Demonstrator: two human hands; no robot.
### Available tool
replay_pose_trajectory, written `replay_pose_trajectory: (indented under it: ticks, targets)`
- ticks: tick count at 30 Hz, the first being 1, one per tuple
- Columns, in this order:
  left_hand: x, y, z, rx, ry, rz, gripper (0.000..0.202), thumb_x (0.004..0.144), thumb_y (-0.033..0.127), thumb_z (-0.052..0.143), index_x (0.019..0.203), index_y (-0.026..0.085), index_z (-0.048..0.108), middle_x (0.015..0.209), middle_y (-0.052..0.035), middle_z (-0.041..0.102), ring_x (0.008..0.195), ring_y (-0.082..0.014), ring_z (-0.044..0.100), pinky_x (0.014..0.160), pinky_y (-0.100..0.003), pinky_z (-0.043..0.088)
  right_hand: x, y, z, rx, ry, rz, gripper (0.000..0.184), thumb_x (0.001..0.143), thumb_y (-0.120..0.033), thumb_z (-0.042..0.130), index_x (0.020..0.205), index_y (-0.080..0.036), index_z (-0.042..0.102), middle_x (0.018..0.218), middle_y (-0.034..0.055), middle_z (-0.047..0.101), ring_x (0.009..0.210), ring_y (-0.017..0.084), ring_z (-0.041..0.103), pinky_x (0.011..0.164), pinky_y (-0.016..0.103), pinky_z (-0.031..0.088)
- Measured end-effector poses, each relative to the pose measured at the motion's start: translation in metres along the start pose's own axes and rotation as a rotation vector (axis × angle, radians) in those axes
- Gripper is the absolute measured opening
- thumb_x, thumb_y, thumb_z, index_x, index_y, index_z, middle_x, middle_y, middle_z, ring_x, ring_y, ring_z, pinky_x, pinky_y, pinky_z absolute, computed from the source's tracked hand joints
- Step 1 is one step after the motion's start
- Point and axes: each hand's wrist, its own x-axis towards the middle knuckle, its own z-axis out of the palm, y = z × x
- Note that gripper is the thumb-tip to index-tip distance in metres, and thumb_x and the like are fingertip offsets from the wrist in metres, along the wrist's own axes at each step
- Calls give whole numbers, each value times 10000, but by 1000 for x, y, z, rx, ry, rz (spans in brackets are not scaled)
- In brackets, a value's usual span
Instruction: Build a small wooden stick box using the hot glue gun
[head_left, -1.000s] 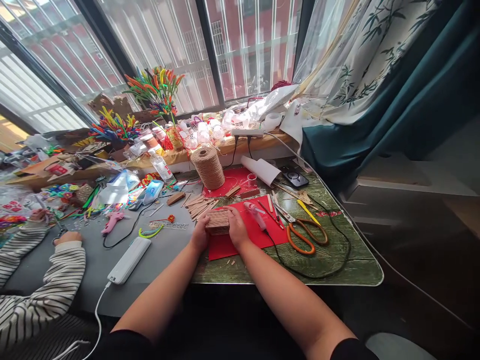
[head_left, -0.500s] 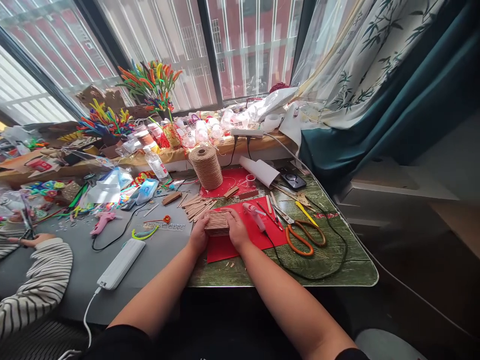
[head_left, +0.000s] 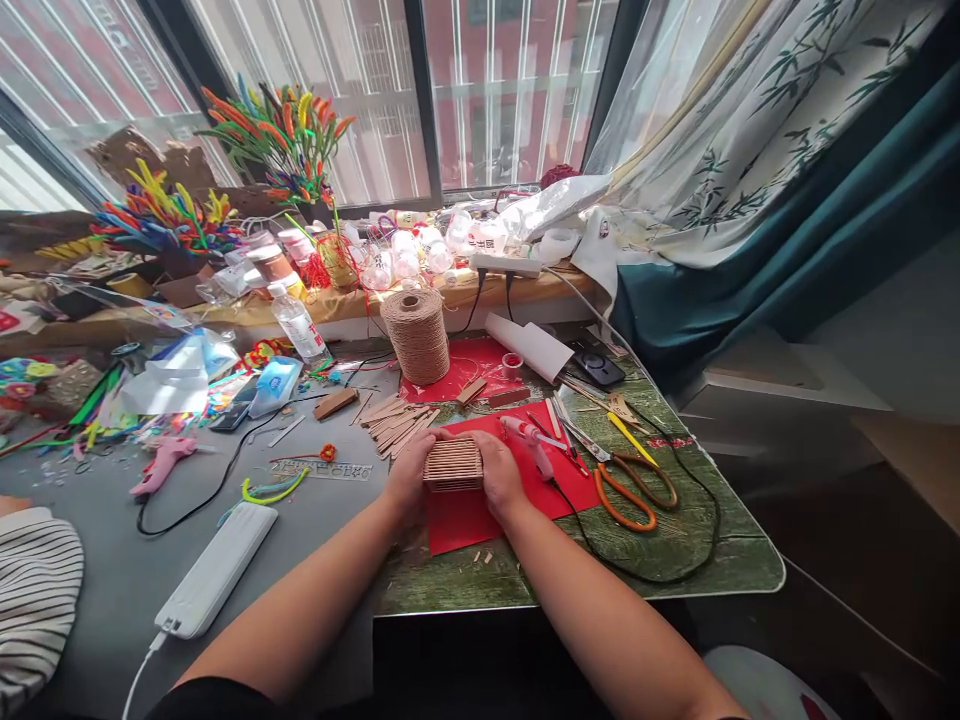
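Note:
Both my hands grip a small box made of stacked wooden craft sticks (head_left: 453, 464), held over a red paper sheet (head_left: 480, 510) on the table. My left hand (head_left: 406, 472) closes on its left side and my right hand (head_left: 500, 472) closes on its right side. Loose wooden sticks (head_left: 394, 417) lie just beyond the box. A pink-white glue gun (head_left: 529, 439) rests to the right of my right hand.
Orange-handled scissors (head_left: 628, 482) and a black cable (head_left: 675, 560) lie at the right. A twine spool (head_left: 417, 333) stands behind. A white power strip (head_left: 214, 571), a pink glue gun (head_left: 161, 464) and craft clutter cover the left. Another person's striped sleeve (head_left: 34, 590) shows at the far left.
The view has shifted, so the table sits lower and more to the right. My hands have lifted and tilted the stick box slightly toward me. The other person's arm has moved further left.

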Motion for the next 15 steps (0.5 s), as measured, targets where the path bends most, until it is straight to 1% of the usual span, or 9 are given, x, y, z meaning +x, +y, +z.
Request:
replay_pose_trajectory:
  ticks: [2,4,8,11,15]
  targets:
    - [-2,2,1,23,-3,20,363,944,498,604,1005,162,728,1094,-99,743,1017,-267,666,905,-363,517,-1,0,2,-7,8,-9,350,920,-529,643,922,-205,775,895,53,794,890,254,734,760,343,566]
    - [-3,7,2,-30,-19,-1,346,962,488,583,989,172,722,1055,-88,741,972,-257,663,868,-358,523,-2,-2,4,-31,22,-9,324,924,-505,644,918,-209,776,900,51,794,892,252,734,777,344,567]
    - [-3,14,1,-118,-25,-45,325,936,481,634,952,172,735,1030,-94,746,1007,-277,672,853,-357,542,-2,-5,3,-109,37,8,335,953,-501,596,933,-223,782,951,53,798,960,265,731,860,370,569]
    - [-1,9,-1,-211,-59,-108,321,943,494,640,976,184,719,1011,-73,756,952,-257,694,847,-350,551,-1,-6,1,-159,36,12,335,970,-469,556,931,-236,794,995,54,801,1019,269,721,909,374,561]
    - [1,-3,-4,-296,-129,-161,316,964,497,639,1039,197,706,1013,-51,762,949,-235,712,871,-335,548,0,-6,2,-201,63,10,337,975,-447,550,926,-235,808,988,53,800,1010,271,719,883,362,561]
